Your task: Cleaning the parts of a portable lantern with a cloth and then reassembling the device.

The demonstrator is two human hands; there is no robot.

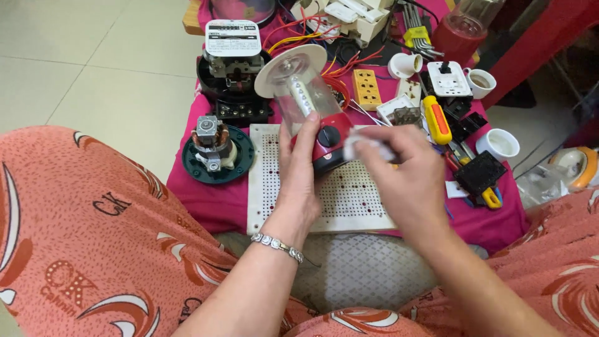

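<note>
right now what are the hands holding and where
Left hand grips the lantern by its red base. Right hand pinches a small white piece at its end.

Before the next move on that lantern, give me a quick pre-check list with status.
1. Left hand grips the lantern at its red base: ok.
2. Lantern tilted, clear dome and white top cap pointing away: ok.
3. Right hand pinches a small white piece next to the base: ok.
4. What that piece is: cannot tell, blurred.
5. Black knob faces the camera, uncovered: ok.
6. Perforated white board beneath the hands: ok.
</note>
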